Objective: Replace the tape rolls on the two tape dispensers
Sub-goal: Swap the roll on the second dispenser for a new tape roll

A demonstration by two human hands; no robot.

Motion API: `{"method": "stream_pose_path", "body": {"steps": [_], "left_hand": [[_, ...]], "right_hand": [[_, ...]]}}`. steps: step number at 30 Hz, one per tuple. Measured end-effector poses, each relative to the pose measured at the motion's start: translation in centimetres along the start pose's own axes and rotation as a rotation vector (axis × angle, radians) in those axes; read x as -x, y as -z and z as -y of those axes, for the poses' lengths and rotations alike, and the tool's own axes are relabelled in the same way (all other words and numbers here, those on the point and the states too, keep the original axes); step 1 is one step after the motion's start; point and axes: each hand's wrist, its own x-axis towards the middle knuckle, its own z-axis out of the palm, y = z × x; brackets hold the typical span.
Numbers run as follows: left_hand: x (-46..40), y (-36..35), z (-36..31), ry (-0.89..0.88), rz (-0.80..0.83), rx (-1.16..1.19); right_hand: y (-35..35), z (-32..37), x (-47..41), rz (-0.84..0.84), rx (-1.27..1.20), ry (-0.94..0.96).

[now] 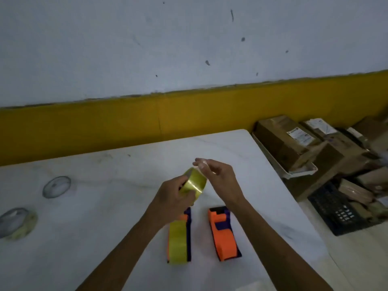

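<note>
I hold a yellowish clear tape roll [194, 182] above the white table [126, 181]. My left hand [175, 195] grips the roll from the left. My right hand [218, 179] pinches what looks like the loose tape end at the roll's top, fingertips raised. Below my hands lie two orange-and-purple tape dispensers. The left dispenser [179, 238] carries a yellow tape roll. No tape shows on the right dispenser [224, 233]. Two more rolls lie at the table's left: a thin clear one [56, 186] and a thicker one [17, 223].
A yellow band runs along the wall behind the table. To the right of the table stand cardboard boxes [294, 141], one on a white tray [300, 171], and a black crate [340, 211] holding packets.
</note>
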Motion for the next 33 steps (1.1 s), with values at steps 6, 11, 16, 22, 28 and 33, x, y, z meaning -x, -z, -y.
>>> {"method": "stream_pose_path", "body": {"steps": [6,11,16,22,28,33], "left_hand": [[-0.1,-12.7,-6.5,0.026,0.126,0.162],[0.4,-18.3,-6.5,0.459,-0.157,0.039],[3.8,-19.3,-0.4,0.943,-0.146,0.359],[3.8,-19.3,0.5,0.807,-0.183,0.384],[1.5,-18.2,-1.5,0.819,-0.173,0.445],[1.6,-18.9,-2.0,0.789,-0.155,0.523]], "right_hand": [[11.6,-3.9,4.6,0.101,-0.375,-0.302],[15.4,-8.9,6.9,0.068,-0.767,-0.637],[15.4,-13.0,8.0,0.078,-0.706,-0.866],[14.4,-12.9,6.8,0.16,-0.39,-0.879],[12.6,-11.3,5.0,0.312,-0.176,-0.765],[9.8,-10.5,4.3,0.36,-0.081,-0.741]]}}
